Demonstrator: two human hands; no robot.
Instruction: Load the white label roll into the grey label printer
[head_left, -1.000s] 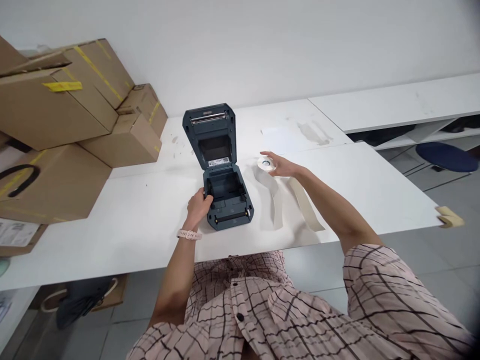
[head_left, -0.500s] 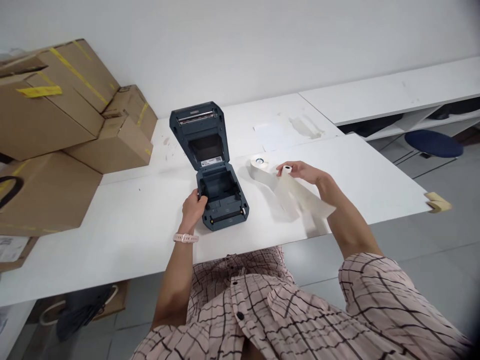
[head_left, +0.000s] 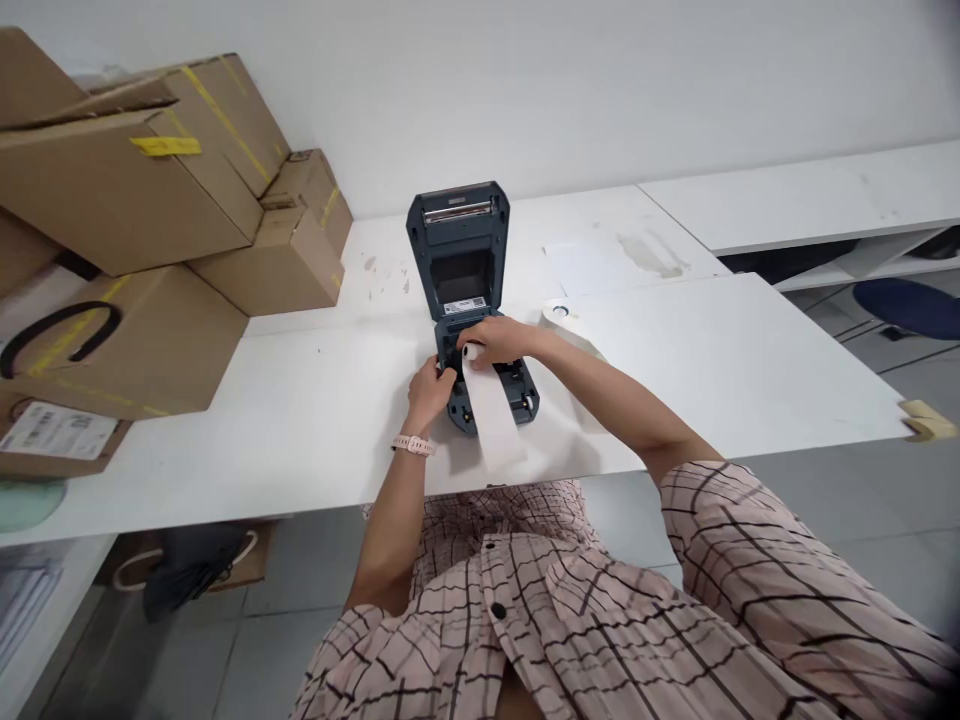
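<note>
A dark grey label printer [head_left: 459, 235] stands on the white table with its lid raised. My left hand [head_left: 430, 394] is closed on the left edge of its base, thumb on the inner side. In my right hand [head_left: 498, 341] is a small paper roll [head_left: 471, 351], held over the printer's open bay. The roll's loose white strip hangs forward across the front of the base, towards the table edge. Whether the roll touches the bay is hidden by my fingers. Another paper roll [head_left: 559, 314] lies right of the printer, partly behind my right forearm.
Cardboard boxes [head_left: 292, 262] with yellow tape are stacked at the left. A black curved band [head_left: 97, 318] lies against one of them. The table's front edge [head_left: 360, 507] runs close to my body. A blue stool [head_left: 911, 306] stands at the far right.
My right hand has carried the small roll leftward from beside the printer to over its open bay. My left hand stays on the printer's edge. The camera view has shifted a little.
</note>
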